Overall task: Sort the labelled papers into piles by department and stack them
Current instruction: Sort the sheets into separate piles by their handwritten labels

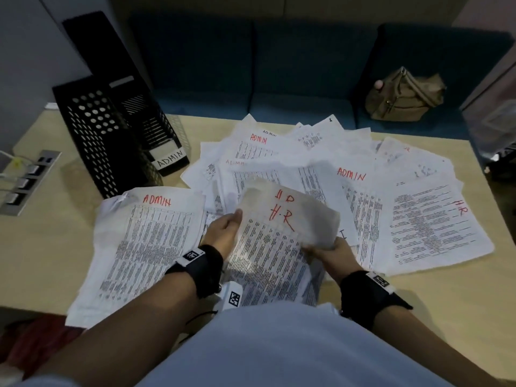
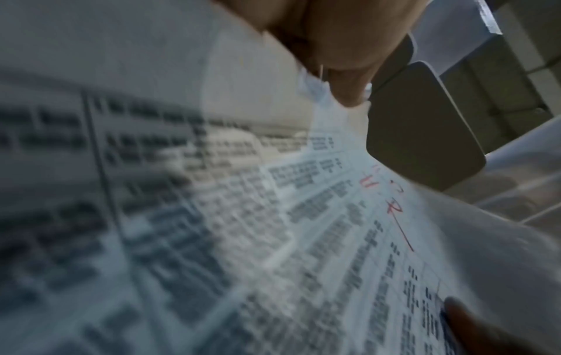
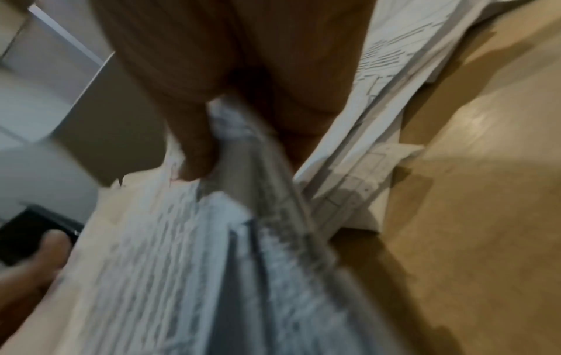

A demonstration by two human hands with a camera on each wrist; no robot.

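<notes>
Wooden table (image 1: 435,317) carries a wide spread of printed papers (image 1: 329,174), several marked ADMIN in red. A blue sofa (image 1: 279,68) behind it holds a tan bag (image 1: 405,99). Two black perforated file holders (image 1: 111,135) stand at the table's far left, one labelled ADMIN. An ADMIN pile (image 1: 145,247) lies near left; an HR sheet (image 1: 435,222) lies at right. Between them, both hands pinch a lifted HR bundle (image 1: 279,233): the left hand (image 1: 223,233) on its left edge, the right hand (image 1: 332,252) on its right edge.
</notes>
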